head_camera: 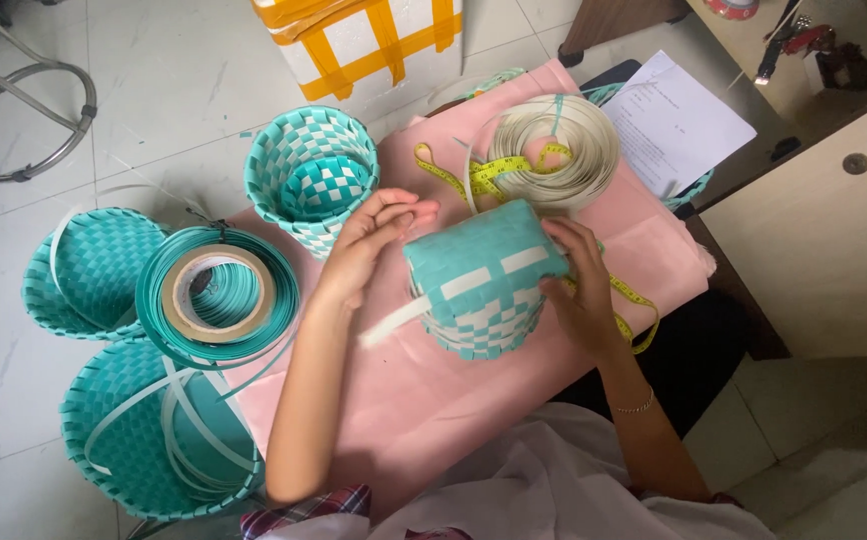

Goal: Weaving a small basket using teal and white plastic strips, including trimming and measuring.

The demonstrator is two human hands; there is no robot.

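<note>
A small teal and white woven basket (479, 285) lies bottom-up on a pink cloth (424, 400) over my lap. My right hand (582, 285) grips its right side. My left hand (369, 240) hovers at its left, fingers bunched and pinching near a white strip (394, 322) that sticks out from the basket's lower left. Whether the fingers hold that strip I cannot tell.
A finished teal-white basket (312, 175) stands beyond my left hand. A white strip coil (559, 150) and yellow tape measure (499, 170) lie behind. Left: a teal strip coil with a tape roll (219, 295), two teal baskets (89, 270). Taped box, paper sheet (679, 120), cabinet (824, 250) around.
</note>
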